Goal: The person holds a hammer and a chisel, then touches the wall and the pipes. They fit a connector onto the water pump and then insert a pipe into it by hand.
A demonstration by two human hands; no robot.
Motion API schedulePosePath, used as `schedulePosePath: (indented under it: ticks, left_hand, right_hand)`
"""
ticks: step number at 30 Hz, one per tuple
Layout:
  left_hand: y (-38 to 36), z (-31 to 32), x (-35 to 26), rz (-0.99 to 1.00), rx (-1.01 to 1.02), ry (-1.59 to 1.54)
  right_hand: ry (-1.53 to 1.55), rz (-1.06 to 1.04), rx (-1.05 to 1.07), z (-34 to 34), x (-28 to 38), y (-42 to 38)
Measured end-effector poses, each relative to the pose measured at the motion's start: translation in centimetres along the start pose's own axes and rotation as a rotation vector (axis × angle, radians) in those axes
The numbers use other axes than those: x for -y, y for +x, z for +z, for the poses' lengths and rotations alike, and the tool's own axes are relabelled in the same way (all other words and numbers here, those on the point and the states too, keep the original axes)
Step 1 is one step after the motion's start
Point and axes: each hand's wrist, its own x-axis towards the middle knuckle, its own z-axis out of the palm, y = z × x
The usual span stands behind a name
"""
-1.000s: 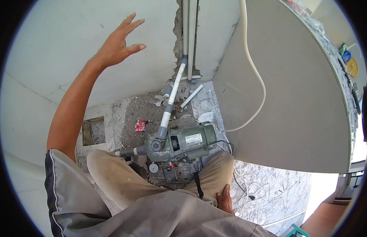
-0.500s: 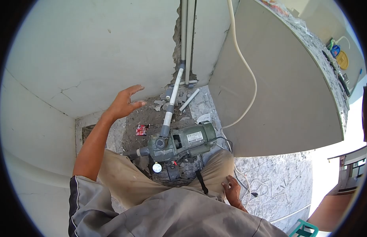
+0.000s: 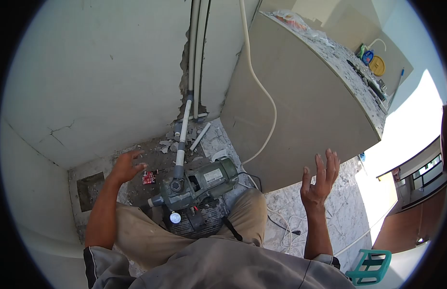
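Pump point(image 3: 226, 168) near floor point(image 3: 346, 192) edge by wall point(image 3: 112, 96); looks like a pause. Left hand point(image 3: 122, 168) half-open, right hand point(image 3: 317, 191) spread, both empty. Any grip needs a reach.

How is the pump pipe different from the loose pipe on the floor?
The pump pipe slants up from the pump; the loose pipe lies on the floor. The pump pipe is longer and has gray joints; the loose pipe is shorter, with no joints that I can see. Both look white.
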Motion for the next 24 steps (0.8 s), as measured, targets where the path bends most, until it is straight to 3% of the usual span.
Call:
schedulePosePath:
  ticks: [2, 5, 12, 20, 24]
  left_hand:
    - [0.2, 0.2, -0.3, -0.010, 0.024, 0.003]
    - [-0.1, 0.5, -0.4, 0.005, -0.005, -0.006]
    - [0.0, 0.9, 2.4, -0.005, -0.037, 0.019]
    - [0.6, 2.2, 8.6, -0.066, -0.121, -0.015]
    - [-1.9, 0.7, 8.6, -0.126, -0.105, -0.059]
  right_hand:
    - [-0.254, -0.095, -0.263, -1.0, -2.5, 6.1]
    - [-0.562, 0.085, -0.301, -0.1, -4.9, 10.3]
    - [-0.674, 0.111, -0.441, 1.8, -5.9, 11.1]
    - [-0.682, 0.079, -0.312, 1.0, -4.5, 11.7]
    - [-0.685, 0.125, -0.064, -1.3, -2.6, 12.4]
